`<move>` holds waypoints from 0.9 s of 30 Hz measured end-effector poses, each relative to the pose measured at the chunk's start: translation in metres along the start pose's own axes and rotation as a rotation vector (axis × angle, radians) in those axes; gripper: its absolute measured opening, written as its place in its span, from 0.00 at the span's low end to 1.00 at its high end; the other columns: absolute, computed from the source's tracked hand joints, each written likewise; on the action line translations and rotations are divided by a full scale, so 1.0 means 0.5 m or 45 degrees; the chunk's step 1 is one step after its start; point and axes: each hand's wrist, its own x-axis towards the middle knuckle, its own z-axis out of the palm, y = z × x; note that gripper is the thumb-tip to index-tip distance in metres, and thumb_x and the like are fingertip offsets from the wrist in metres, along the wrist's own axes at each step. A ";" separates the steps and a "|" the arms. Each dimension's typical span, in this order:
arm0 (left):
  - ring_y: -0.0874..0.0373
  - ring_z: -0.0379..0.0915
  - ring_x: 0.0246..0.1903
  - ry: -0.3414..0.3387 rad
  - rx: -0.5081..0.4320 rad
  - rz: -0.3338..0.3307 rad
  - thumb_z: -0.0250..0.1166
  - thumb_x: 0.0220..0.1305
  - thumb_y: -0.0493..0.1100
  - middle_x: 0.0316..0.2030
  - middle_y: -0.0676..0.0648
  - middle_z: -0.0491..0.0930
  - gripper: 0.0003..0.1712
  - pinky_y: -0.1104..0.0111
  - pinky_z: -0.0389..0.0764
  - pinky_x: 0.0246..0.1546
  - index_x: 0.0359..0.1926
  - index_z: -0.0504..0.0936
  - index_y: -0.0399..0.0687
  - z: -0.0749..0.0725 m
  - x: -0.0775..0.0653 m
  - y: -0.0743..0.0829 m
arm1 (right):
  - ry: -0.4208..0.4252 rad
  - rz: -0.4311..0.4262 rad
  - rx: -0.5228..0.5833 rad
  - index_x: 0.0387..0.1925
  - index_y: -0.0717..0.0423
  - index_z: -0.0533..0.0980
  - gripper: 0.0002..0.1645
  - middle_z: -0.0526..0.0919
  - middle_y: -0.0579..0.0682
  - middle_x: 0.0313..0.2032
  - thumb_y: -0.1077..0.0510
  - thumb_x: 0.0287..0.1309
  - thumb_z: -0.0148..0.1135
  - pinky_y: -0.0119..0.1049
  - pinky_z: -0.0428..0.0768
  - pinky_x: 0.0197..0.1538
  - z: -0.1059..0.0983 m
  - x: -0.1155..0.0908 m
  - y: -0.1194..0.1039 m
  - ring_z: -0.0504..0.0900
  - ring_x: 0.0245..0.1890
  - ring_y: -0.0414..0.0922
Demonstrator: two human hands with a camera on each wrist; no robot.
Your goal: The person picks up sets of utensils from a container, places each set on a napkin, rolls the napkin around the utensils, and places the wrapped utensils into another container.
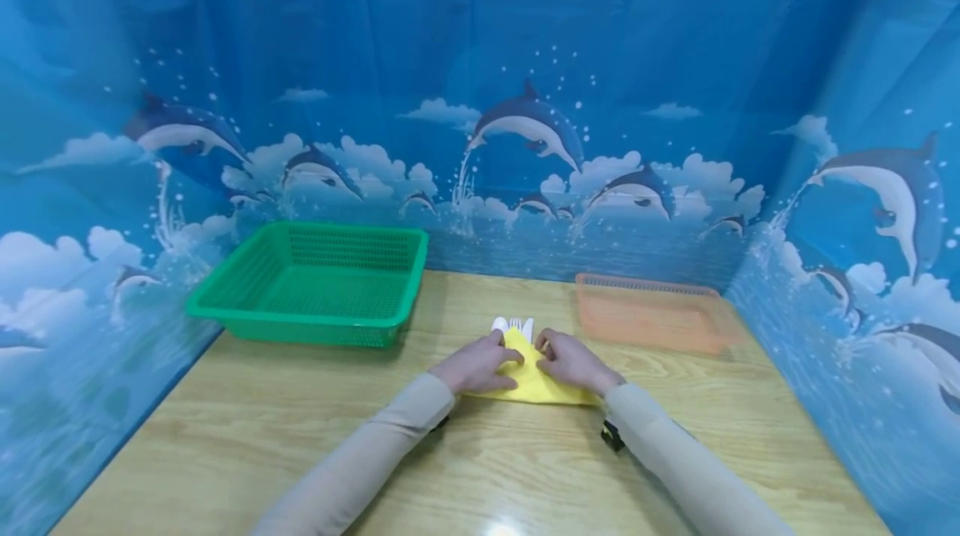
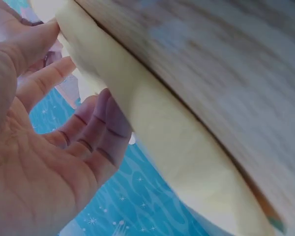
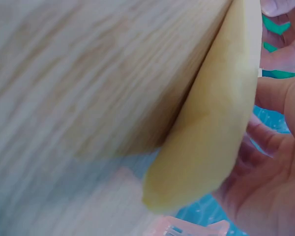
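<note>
A yellow cloth napkin (image 1: 534, 386) lies on the table, folded to a point at its far side. From under that point stick out the tops of a white spoon (image 1: 499, 324), fork (image 1: 515, 323) and knife (image 1: 528, 328); the napkin hides their lower parts. My left hand (image 1: 480, 363) rests on the napkin's left side, thumb and fingers spread apart. On its right side lies my right hand (image 1: 576, 363), fingers loosely bent. Both wrist views show the napkin's near edge close up, with left fingers (image 2: 108, 132) and right fingers (image 3: 246, 152) touching the cloth.
A green plastic basket (image 1: 315, 329) stands at the back left of the wooden table (image 1: 225, 453). At the back right is a shallow orange basket (image 1: 648, 336). A blue dolphin-print curtain (image 1: 480, 11) encloses the back and sides.
</note>
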 end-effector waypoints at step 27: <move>0.44 0.68 0.63 0.052 0.073 -0.039 0.62 0.67 0.57 0.64 0.36 0.70 0.29 0.56 0.73 0.63 0.64 0.76 0.50 0.012 0.001 0.009 | 0.022 -0.111 -0.266 0.56 0.68 0.75 0.25 0.78 0.50 0.31 0.63 0.57 0.65 0.36 0.79 0.34 0.023 -0.012 -0.024 0.75 0.30 0.41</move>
